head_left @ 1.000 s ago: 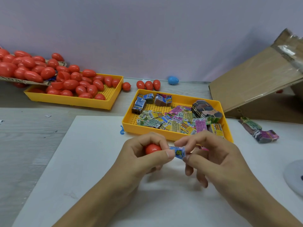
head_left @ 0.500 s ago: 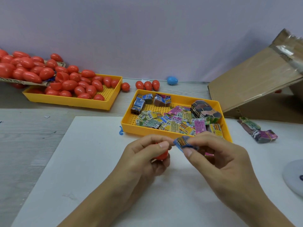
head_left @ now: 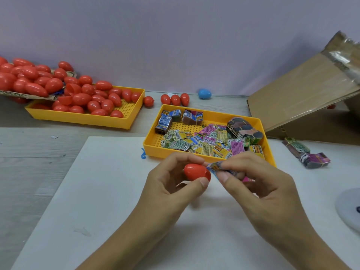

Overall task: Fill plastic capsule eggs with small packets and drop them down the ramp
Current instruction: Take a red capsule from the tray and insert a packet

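- Red capsule egg half (head_left: 195,172) sits above the white board (head_left: 97,191), pinched between thumb and curled fingers of the left hand (head_left: 171,184); open end faces right.
- Small blue packet (head_left: 218,167) touches the egg's open end, gripped between thumb and forefinger of the right hand (head_left: 259,184). A pink scrap shows under the right fingers; cannot tell what it is.
- Yellow packet tray (head_left: 155,151) just beyond the hands: loose packets, several banded bundles.
- Second yellow tray (head_left: 81,118) far left, heaped with red eggs (head_left: 83,98).
- Four red eggs and one blue egg (head_left: 204,93) loose near the wall.
- Cardboard ramp (head_left: 302,90) tilted at right; two packet bundles (head_left: 307,154) near its foot.
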`<state>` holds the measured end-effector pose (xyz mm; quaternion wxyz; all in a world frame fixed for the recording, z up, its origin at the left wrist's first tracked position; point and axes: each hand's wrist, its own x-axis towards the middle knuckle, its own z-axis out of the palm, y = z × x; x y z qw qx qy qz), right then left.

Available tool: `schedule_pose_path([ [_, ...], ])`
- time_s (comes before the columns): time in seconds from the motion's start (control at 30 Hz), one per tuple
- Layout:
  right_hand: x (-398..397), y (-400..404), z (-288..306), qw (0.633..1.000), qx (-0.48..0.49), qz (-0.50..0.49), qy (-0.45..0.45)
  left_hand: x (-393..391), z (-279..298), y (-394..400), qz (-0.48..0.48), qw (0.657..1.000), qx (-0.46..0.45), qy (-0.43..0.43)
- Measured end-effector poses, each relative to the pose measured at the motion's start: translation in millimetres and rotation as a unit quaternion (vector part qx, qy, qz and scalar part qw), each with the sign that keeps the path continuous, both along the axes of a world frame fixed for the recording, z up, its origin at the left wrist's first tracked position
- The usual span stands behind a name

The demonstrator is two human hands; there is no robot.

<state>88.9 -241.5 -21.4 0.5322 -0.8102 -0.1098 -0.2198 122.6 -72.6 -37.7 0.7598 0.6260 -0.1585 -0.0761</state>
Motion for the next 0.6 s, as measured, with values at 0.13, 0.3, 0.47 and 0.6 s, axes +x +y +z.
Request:
schedule_pose_path([
  [0.13,0.8,-0.8,-1.4,1.000,0.022,-0.007,0.004,0.7,-1.3,0.5,-0.002,1.000,-0.002,0.010],
  [0.3,0.3,-1.5,-2.5,0.999,0.037,0.000,0.011,2.7,1.8,-1.1,-0.039,0.993,-0.069,0.089],
  [0.47,-0.4,0.4,-2.0,1.000,0.024,0.011,0.015,2.8,4.7,-1.8,-0.018,0.989,-0.084,0.121],
  [0.6,-0.4,0.8,-0.3,1.000,0.019,0.012,0.012,3.3,4.2,-1.6,-0.004,0.991,-0.079,0.106],
])
